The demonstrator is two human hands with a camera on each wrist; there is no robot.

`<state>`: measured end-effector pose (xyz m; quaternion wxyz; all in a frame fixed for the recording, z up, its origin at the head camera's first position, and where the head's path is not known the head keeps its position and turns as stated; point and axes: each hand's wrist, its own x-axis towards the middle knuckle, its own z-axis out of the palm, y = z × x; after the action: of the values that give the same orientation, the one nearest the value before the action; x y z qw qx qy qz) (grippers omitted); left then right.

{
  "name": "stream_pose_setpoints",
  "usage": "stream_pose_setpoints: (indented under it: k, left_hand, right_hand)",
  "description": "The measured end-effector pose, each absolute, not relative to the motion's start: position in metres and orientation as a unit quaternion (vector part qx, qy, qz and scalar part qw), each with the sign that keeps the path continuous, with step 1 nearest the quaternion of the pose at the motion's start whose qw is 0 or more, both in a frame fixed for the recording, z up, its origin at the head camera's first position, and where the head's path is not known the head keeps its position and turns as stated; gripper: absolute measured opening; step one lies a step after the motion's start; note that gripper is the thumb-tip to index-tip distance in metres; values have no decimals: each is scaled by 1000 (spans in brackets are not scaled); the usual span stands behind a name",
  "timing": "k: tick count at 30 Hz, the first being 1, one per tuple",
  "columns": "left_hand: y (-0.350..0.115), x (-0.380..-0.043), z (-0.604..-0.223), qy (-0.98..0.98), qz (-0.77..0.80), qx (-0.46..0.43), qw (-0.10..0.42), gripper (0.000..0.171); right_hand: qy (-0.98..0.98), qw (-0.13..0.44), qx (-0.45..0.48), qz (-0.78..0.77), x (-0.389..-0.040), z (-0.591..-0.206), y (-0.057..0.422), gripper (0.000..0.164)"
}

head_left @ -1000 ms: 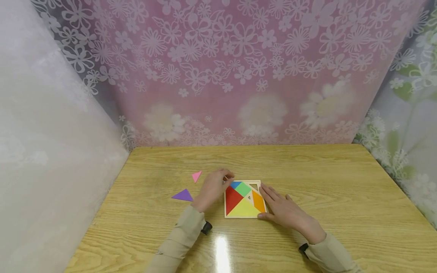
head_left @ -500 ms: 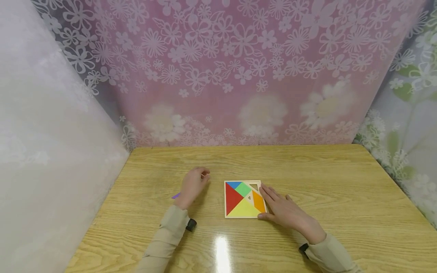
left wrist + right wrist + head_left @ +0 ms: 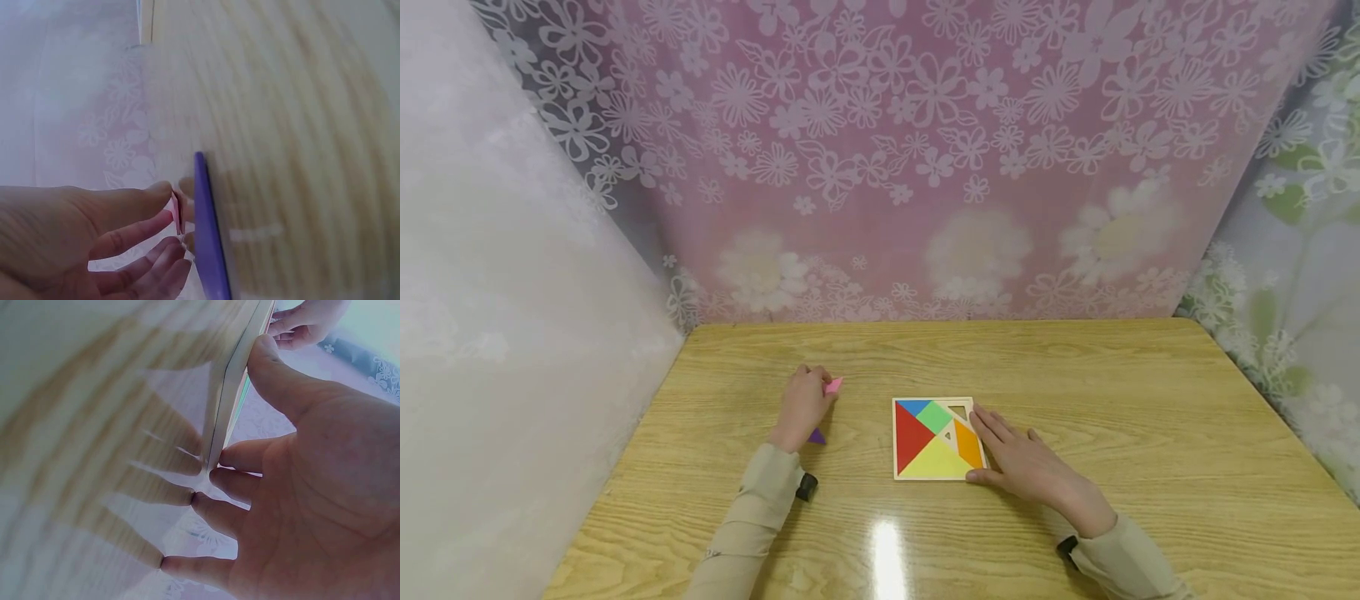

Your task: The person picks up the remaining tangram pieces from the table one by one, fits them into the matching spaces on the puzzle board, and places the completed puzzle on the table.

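Note:
My left hand (image 3: 801,407) is at the left part of the table, thumb and forefinger pinching a small pink triangle (image 3: 834,386). In the left wrist view the pink triangle (image 3: 177,212) stands edge-on between the fingertips. A purple triangle (image 3: 817,437) lies partly hidden under the left wrist. Right of it lies a tangram board (image 3: 932,478) in a pale wooden frame, holding red, yellow, blue, green and orange pieces, with cut-out openings at its upper right. My right hand (image 3: 1026,467) rests along the board's right edge, fingers straight, thumb at the near corner.
The wood-grain table (image 3: 1112,400) meets a pink flowered curtain (image 3: 880,208) at its far edge. Pale sheeting (image 3: 535,333) hangs on the left, a flowered sheet (image 3: 1292,292) on the right. A black camera strap piece (image 3: 807,487) sits on the left wrist.
My left hand has moved left from the board's upper left corner to the pink triangle and now pinches it. The right hand and the board have stayed in place.

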<state>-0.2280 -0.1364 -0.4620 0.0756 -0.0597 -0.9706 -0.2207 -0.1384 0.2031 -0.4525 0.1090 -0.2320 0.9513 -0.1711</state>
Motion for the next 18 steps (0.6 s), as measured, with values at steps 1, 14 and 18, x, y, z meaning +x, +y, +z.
stream_pose_setpoints:
  k: [1, 14, 18]
  left_hand:
    - [-136, -228, -462, -972, -215, -58, 74, 26]
    - [-136, -232, -460, -980, -185, -56, 40, 24]
    - [-135, -232, -458, -978, -195, -58, 36, 24]
  right_hand:
    - [951, 109, -232, -171, -138, -453, 203, 91]
    - [951, 110, -232, -173, -138, -451, 203, 91]
    - [950, 112, -232, -174, -138, -451, 203, 91]
